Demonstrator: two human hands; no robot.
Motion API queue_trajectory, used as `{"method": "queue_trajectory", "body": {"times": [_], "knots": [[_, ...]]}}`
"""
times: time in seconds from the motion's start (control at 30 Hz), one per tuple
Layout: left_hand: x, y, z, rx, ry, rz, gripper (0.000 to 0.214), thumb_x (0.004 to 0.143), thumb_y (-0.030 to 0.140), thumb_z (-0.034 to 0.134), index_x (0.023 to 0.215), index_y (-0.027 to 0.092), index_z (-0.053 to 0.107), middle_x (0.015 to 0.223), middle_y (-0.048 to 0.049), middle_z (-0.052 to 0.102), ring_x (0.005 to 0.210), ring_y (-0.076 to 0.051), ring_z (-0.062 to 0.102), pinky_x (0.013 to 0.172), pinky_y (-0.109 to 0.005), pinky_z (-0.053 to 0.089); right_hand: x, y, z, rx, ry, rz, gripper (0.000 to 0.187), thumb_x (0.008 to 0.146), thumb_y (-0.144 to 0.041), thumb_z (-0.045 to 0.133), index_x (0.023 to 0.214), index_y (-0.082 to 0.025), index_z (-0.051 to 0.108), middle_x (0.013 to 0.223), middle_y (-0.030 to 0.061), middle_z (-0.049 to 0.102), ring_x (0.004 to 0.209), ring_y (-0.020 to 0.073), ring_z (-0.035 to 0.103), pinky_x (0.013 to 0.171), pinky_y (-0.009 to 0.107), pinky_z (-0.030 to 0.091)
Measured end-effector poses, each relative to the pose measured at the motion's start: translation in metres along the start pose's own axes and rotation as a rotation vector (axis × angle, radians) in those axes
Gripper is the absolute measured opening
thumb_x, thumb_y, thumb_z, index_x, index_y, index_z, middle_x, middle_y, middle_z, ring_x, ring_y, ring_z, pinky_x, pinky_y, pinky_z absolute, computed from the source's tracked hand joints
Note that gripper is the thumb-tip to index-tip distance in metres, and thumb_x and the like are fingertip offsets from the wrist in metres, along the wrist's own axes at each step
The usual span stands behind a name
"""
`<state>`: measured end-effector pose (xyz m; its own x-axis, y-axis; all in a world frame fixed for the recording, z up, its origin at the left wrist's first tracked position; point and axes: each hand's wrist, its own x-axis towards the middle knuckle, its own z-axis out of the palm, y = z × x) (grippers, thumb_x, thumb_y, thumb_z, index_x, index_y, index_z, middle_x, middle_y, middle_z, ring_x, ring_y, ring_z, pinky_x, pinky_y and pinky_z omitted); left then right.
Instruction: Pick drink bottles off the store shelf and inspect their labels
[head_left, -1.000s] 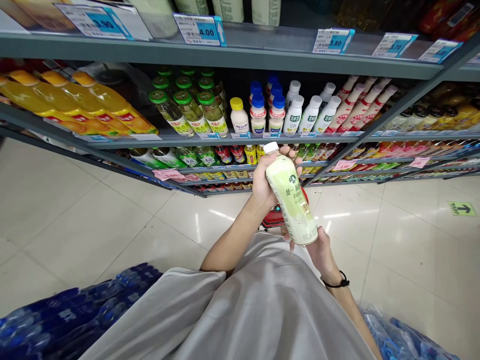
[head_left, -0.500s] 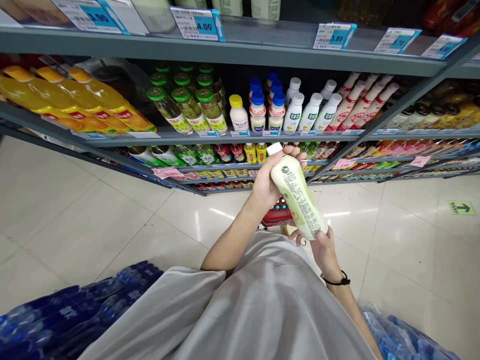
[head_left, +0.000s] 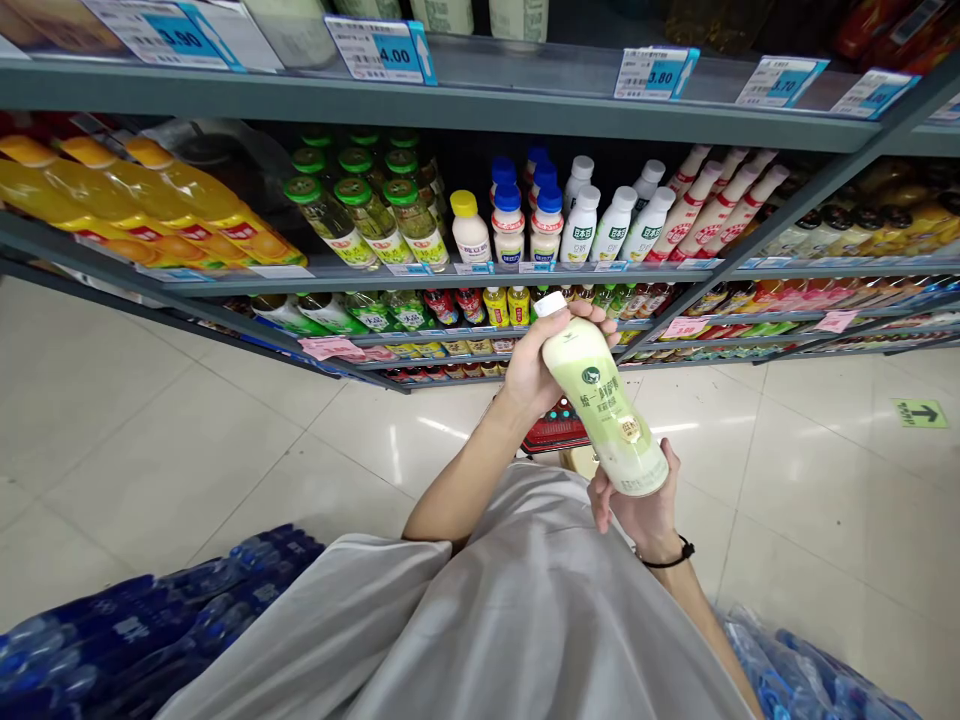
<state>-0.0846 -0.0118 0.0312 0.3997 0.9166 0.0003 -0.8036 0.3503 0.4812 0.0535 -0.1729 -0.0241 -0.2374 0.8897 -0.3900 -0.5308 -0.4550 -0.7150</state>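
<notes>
When you look down at the two hands, what do you see them holding?

Both hands have hold of one pale green drink bottle [head_left: 600, 400] with a white cap [head_left: 550, 303]. The left hand [head_left: 534, 365] is closed around the upper part, just under the cap, and its fingers curl over the bottle's shoulder.

And the right hand [head_left: 634, 515]? Is it closed also?

It is more open, I think. It is cupped at the bottom end, with the thumb standing up beside the bottle and the fingers touching the base from below. A black wristband [head_left: 664, 558] sits on that wrist.

Where is the bottle exactly?

It is tilted in front of the person's grey T-shirt [head_left: 487, 620], above a red basket [head_left: 553, 430] that is partly hidden behind the hands. Its round green logo [head_left: 590, 375] faces the camera.

What is around the hands?

Ahead stand grey metal shelves [head_left: 450, 100] with blue-and-white price tags [head_left: 379, 50]. They carry yellow juice bottles [head_left: 150, 200], green-capped bottles [head_left: 367, 220], blue-capped bottles [head_left: 510, 225] and white-capped bottles [head_left: 615, 225]. Below is a pale tiled floor [head_left: 187, 450], and low on both sides are plastic-wrapped packs of blue bottles [head_left: 150, 620].
</notes>
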Motion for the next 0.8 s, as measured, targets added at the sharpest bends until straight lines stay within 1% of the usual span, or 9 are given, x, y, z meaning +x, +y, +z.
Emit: {"method": "queue_trajectory", "body": {"times": [0.13,0.23,0.3,0.37,0.47,0.53,0.63,0.7,0.8], "knots": [[0.003,-0.005,-0.001,0.102,0.022,-0.023,0.02,0.086,0.039,0.073,0.086,0.019,0.07,0.096,-0.0052,0.075,0.116,-0.029,0.073,0.115,-0.049,0.054,0.002,0.006,-0.011,0.094,-0.075,0.063,0.096,0.089,-0.092,0.017,0.054,-0.02,0.07,0.038,0.0071,0.052,0.03,0.0197,0.049,0.035,0.031,0.037],[0.003,-0.008,-0.006,0.224,-0.022,0.021,0.035,0.084,0.053,0.079,0.089,0.019,0.075,0.102,-0.0078,0.077,0.119,-0.031,0.072,0.111,-0.046,0.055,0.008,0.01,-0.02,0.132,-0.04,0.066,0.091,0.09,-0.091,0.022,0.054,-0.021,0.068,0.04,0.0042,0.053,0.027,0.0157,0.039,0.033,0.03,0.036],[0.001,-0.006,-0.012,0.419,-0.074,0.044,0.044,0.085,0.061,0.077,0.094,0.018,0.079,0.107,-0.0103,0.078,0.119,-0.031,0.072,0.106,-0.042,0.057,0.015,0.011,-0.028,0.146,0.015,0.078,0.087,0.09,-0.089,0.03,0.067,-0.019,0.075,0.053,0.0073,0.066,0.037,0.0171,0.051,0.038,0.029,0.042],[-0.002,-0.002,-0.02,0.708,-0.135,0.039,0.046,0.089,0.062,0.072,0.099,0.018,0.082,0.108,-0.0109,0.079,0.117,-0.031,0.072,0.101,-0.037,0.057,0.026,0.015,-0.041,0.197,0.084,0.1,0.08,0.091,-0.083,0.039,0.091,-0.015,0.08,0.078,0.0133,0.077,0.057,0.0215,0.066,0.045,0.029,0.048],[-0.006,-0.002,-0.038,1.215,-0.212,-0.082,0.042,0.092,0.054,0.071,0.108,0.018,0.084,0.097,-0.0059,0.08,0.096,-0.027,0.073,0.086,-0.031,0.054,0.047,0.034,-0.07,0.285,0.341,0.092,0.056,0.093,-0.064,0.054,0.112,-0.016,0.075,0.101,0.0133,0.08,0.079,0.024,0.073,0.054,0.03,0.055],[-0.009,-0.012,-0.056,1.476,-0.272,-0.225,0.041,0.091,0.052,0.072,0.108,0.017,0.084,0.095,-0.0038,0.081,0.081,-0.023,0.068,0.076,-0.029,0.05,0.062,0.055,-0.095,0.315,0.537,0.075,0.041,0.091,-0.055,0.06,0.108,-0.019,0.071,0.097,0.0089,0.08,0.083,0.0233,0.074,0.06,0.031,0.06],[-0.01,-0.046,-0.097,1.624,-0.263,-0.44,0.04,0.085,0.053,0.076,0.092,0.014,0.083,0.091,-0.0062,0.08,0.074,-0.019,0.063,0.069,-0.027,0.044,0.084,0.092,-0.133,0.343,0.638,0.093,0.032,0.086,-0.049,0.065,0.102,-0.021,0.067,0.091,0.0043,0.078,0.082,0.0202,0.074,0.061,0.028,0.06],[-0.009,-0.078,-0.132,1.594,-0.053,-0.603,0.042,0.082,0.055,0.078,0.075,0.014,0.076,0.073,-0.0048,0.074,0.072,-0.018,0.063,0.068,-0.026,0.044,0.093,0.118,-0.158,0.345,0.671,0.126,0.036,0.082,-0.052,0.067,0.098,-0.02,0.065,0.091,0.0054,0.077,0.082,0.0209,0.075,0.068,0.033,0.064],[-0.003,-0.13,-0.186,1.599,0.134,-0.714,0.047,0.088,0.056,0.072,0.067,0.014,0.069,0.063,-0.0044,0.066,0.072,-0.021,0.068,0.066,-0.026,0.045,0.097,0.156,-0.197,0.314,0.747,0.166,0.043,0.072,-0.054,0.076,0.093,-0.019,0.063,0.087,0.0072,0.076,0.08,0.0231,0.076,0.075,0.038,0.066]]}}
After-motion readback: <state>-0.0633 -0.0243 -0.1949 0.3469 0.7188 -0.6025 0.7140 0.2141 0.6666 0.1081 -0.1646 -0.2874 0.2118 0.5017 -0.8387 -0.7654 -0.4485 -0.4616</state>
